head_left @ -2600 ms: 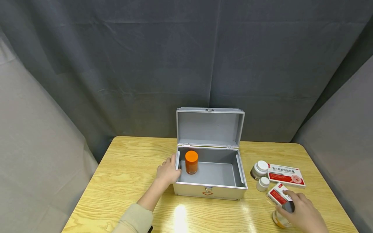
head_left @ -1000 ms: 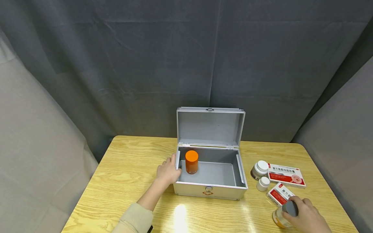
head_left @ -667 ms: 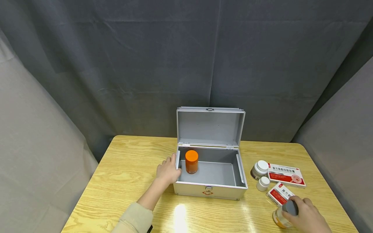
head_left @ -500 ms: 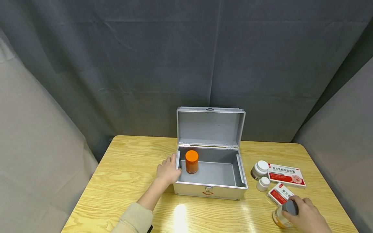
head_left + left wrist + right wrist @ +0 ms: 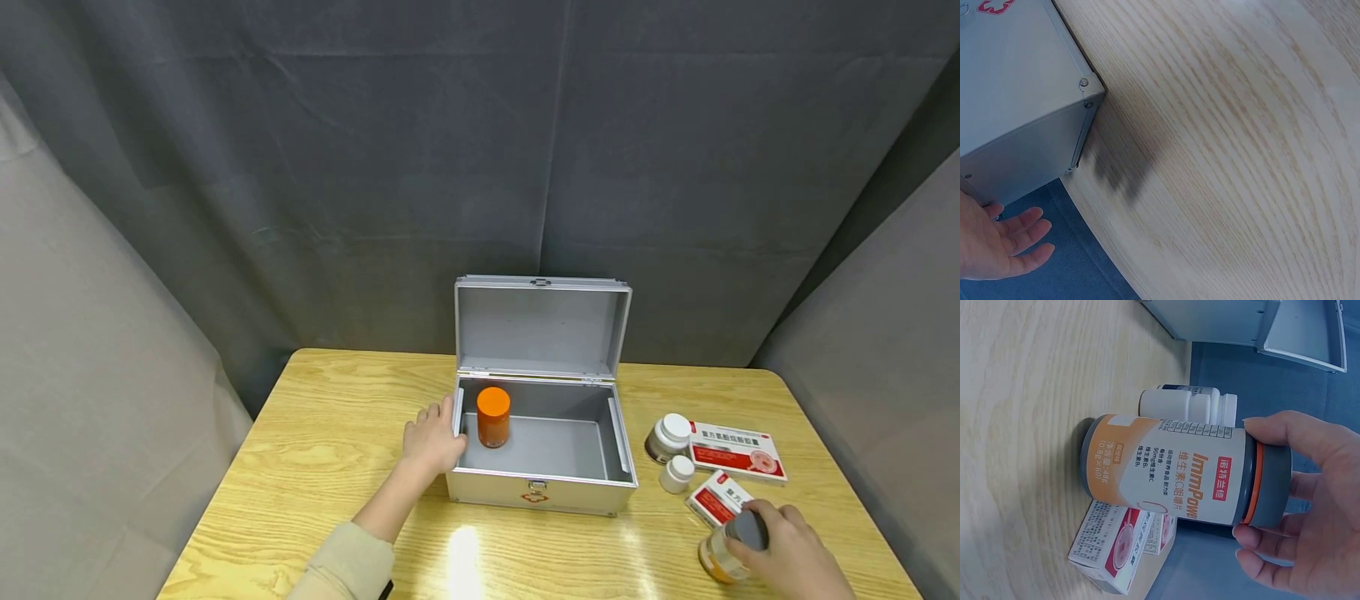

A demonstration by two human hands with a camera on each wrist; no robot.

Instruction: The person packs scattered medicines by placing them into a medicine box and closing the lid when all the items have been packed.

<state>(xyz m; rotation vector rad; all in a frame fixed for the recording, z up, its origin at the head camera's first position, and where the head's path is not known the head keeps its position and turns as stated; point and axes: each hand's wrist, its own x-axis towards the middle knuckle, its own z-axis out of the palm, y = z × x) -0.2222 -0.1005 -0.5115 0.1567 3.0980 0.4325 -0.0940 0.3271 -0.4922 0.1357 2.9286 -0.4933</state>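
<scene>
My left hand (image 5: 432,439) rests on the left wall of the open silver case (image 5: 534,497); in the left wrist view the hand (image 5: 999,240) has its fingers extended past the case side (image 5: 1029,150). An orange-capped bottle (image 5: 492,419) stands inside the case at the left. At the lower right my right hand (image 5: 802,552) grips the grey cap of a jar (image 5: 716,560). The right wrist view shows this orange and white jar (image 5: 1166,469) with the right hand's (image 5: 1310,512) thumb and fingers around its dark cap. Its base is at the table surface.
A white-capped bottle (image 5: 670,437), a small white bottle (image 5: 677,474), a large red and white box (image 5: 738,452) and a smaller one (image 5: 718,499) lie between case and right hand. The raised lid (image 5: 537,329) stands before the grey curtain (image 5: 360,167).
The right hand, loosely around the jar's cap earlier, has shifted slightly, and the jar has moved a little left and up in the head view. The left hand has not moved.
</scene>
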